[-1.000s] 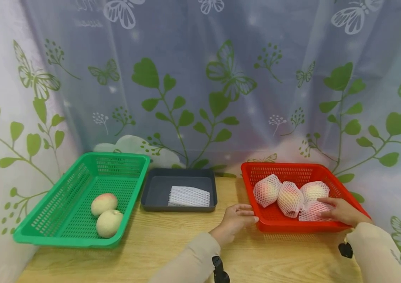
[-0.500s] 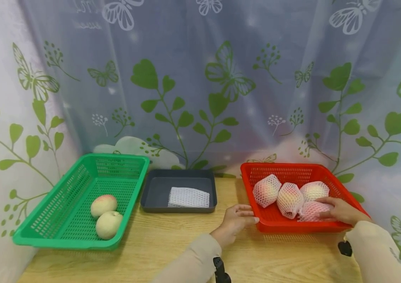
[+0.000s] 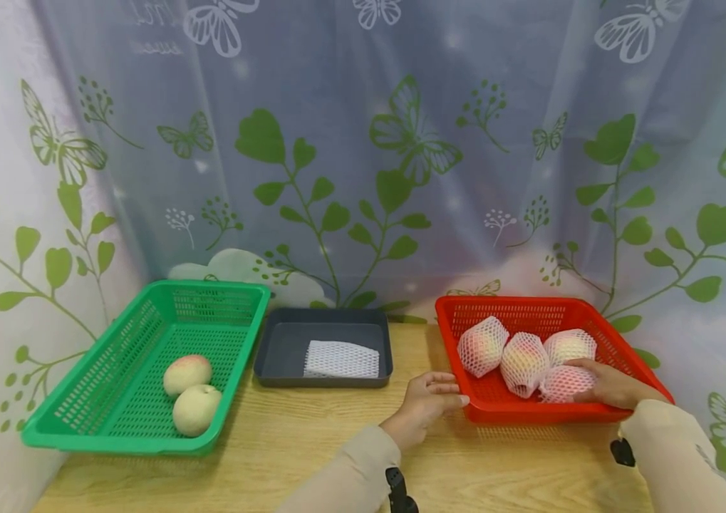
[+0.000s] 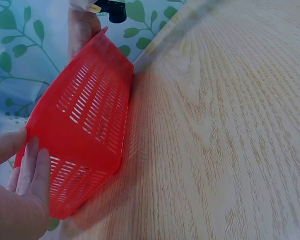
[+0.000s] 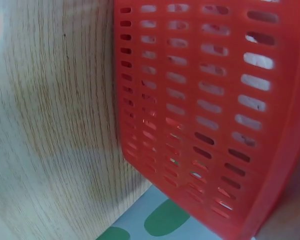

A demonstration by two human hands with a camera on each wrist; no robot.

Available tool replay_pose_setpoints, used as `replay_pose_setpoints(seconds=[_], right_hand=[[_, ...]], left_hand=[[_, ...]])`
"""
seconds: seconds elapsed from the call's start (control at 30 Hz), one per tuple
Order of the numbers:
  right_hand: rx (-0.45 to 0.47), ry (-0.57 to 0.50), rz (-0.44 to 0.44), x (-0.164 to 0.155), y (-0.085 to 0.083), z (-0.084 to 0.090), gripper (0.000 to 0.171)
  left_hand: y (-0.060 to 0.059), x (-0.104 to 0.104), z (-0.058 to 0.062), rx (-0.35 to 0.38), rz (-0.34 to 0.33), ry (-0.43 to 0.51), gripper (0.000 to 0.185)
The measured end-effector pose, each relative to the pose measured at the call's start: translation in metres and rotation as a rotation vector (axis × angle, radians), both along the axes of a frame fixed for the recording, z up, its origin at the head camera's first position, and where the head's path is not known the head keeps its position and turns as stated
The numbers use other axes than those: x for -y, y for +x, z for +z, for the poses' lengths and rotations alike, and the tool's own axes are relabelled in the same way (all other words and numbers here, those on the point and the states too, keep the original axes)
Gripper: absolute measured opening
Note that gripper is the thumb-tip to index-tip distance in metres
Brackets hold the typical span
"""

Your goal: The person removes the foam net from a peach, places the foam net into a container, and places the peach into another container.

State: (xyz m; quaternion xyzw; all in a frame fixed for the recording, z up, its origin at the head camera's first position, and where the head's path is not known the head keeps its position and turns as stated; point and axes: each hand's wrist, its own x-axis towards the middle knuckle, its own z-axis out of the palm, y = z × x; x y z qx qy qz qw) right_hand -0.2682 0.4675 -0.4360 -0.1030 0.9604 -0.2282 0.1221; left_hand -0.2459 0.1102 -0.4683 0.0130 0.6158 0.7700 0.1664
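Several peaches in white foam nets lie in a red basket [image 3: 532,308] at the right. My right hand [image 3: 593,381] reaches in over the basket's front right edge, and its fingers curl round the nearest netted peach [image 3: 556,383]. Other netted peaches [image 3: 482,345] [image 3: 523,362] lie just behind it. My left hand [image 3: 451,392] rests with straight fingers against the basket's front left corner. In the left wrist view the left hand's fingers [image 4: 32,170] lie flat on the red basket's wall [image 4: 85,120]. The right wrist view shows only the red basket's wall [image 5: 205,100] and the wooden table [image 5: 50,125].
A green basket [image 3: 112,370] at the left holds two bare peaches [image 3: 187,373] [image 3: 196,409]. Between the baskets stands a dark grey tray [image 3: 279,342] with a flat white foam net [image 3: 341,359] in it. A leaf-and-butterfly curtain closes off the back and sides.
My right hand's fingers have curled closer round the front netted peach, which has shifted slightly left and looks rounder. The left hand has stayed at the basket's corner.
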Motion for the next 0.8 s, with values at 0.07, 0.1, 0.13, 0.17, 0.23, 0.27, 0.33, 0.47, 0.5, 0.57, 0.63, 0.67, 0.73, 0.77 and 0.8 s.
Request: replay_pose_setpoints(seconds=[0.07, 0.1, 0.13, 0.17, 0.23, 0.27, 0.33, 0.47, 0.5, 0.57, 0.63, 0.67, 0.73, 0.77, 0.8], right_hand=[[-0.01, 0.003, -0.013, 0.001, 0.0, 0.001, 0.067], [-0.015, 0.006, -0.018, 0.002, 0.001, 0.003, 0.067], [-0.02, 0.008, -0.022, 0.002, 0.001, 0.004, 0.067], [-0.026, 0.008, -0.027, 0.002, 0.002, 0.004, 0.067], [-0.035, 0.007, -0.044, 0.002, 0.002, 0.005, 0.069], [-0.04, 0.006, -0.051, 0.002, 0.002, 0.005, 0.069], [-0.047, -0.002, -0.061, 0.0, 0.002, 0.004, 0.07], [-0.061, -0.035, -0.073, -0.003, 0.003, 0.001, 0.069], [-0.066, -0.046, -0.075, -0.003, 0.004, 0.001, 0.069], [-0.071, -0.065, -0.086, -0.005, 0.005, 0.001, 0.07], [-0.065, -0.077, -0.105, -0.006, 0.005, 0.001, 0.072], [-0.056, -0.083, -0.111, -0.007, 0.005, 0.001, 0.074], [-0.047, -0.093, -0.131, -0.007, 0.005, 0.002, 0.076], [-0.042, -0.1, -0.138, -0.007, 0.005, 0.003, 0.078], [-0.031, -0.106, -0.145, -0.008, 0.005, 0.004, 0.078]], left_hand=[[0.0, 0.0, 0.0, 0.004, -0.001, 0.009, 0.035], [-0.001, 0.0, 0.0, 0.006, 0.0, 0.016, 0.036], [-0.001, 0.0, 0.0, 0.008, 0.001, 0.021, 0.036], [-0.001, 0.0, 0.0, 0.009, 0.003, 0.024, 0.036], [-0.001, -0.001, -0.001, 0.009, 0.005, 0.032, 0.036], [-0.001, -0.001, -0.001, 0.003, 0.005, 0.032, 0.036], [-0.001, -0.001, 0.0, 0.002, 0.005, 0.038, 0.036], [-0.001, 0.0, 0.0, -0.008, -0.002, 0.042, 0.036], [0.0, 0.0, 0.0, -0.004, -0.003, 0.044, 0.037], [0.0, 0.0, 0.0, -0.009, -0.006, 0.04, 0.037], [0.0, 0.0, 0.0, -0.015, -0.007, 0.037, 0.038], [0.001, 0.0, 0.0, -0.016, -0.007, 0.036, 0.038], [0.001, 0.0, 0.0, -0.017, -0.005, 0.037, 0.039], [0.001, 0.0, 0.0, -0.017, -0.005, 0.037, 0.039], [0.001, 0.0, 0.0, -0.018, -0.005, 0.036, 0.039]])
